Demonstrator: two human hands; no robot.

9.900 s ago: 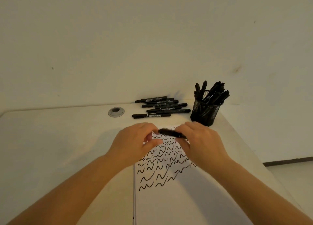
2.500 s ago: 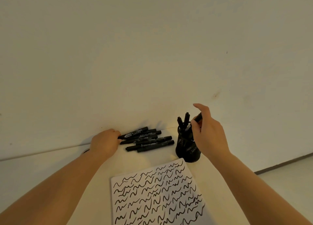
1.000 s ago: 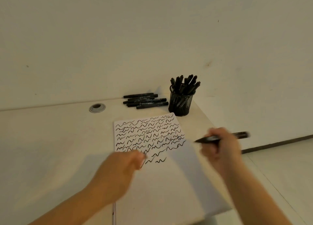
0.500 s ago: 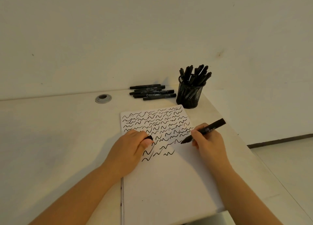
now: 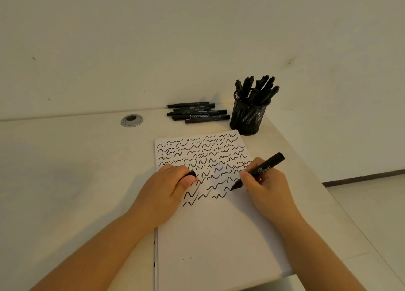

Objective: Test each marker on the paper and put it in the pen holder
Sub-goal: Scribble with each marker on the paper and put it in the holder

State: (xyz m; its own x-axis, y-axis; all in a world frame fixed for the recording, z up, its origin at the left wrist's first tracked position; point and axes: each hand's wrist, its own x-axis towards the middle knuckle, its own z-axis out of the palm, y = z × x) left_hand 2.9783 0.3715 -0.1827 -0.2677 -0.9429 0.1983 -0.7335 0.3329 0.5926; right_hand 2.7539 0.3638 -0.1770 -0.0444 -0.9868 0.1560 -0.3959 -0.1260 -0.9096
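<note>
A white paper (image 5: 219,236) lies on the desk, its upper half covered with black squiggles. My right hand (image 5: 266,189) grips a black marker (image 5: 266,166) with its tip down on the paper beside the lowest squiggles. My left hand (image 5: 166,190) rests on the paper's left side, fingers curled round the black marker cap (image 5: 190,174). Several black markers (image 5: 197,113) lie in a pile at the back of the desk. Right of the pile stands a black mesh pen holder (image 5: 248,117) with several markers upright in it.
A round grey cable grommet (image 5: 132,120) sits in the cream desk (image 5: 65,181) at the back left. The desk's right edge runs diagonally close to the paper and holder. A plain wall rises right behind the desk.
My right hand has brought the marker tip down and left onto the paper near the last squiggles. The left hand stays on the paper holding the cap.
</note>
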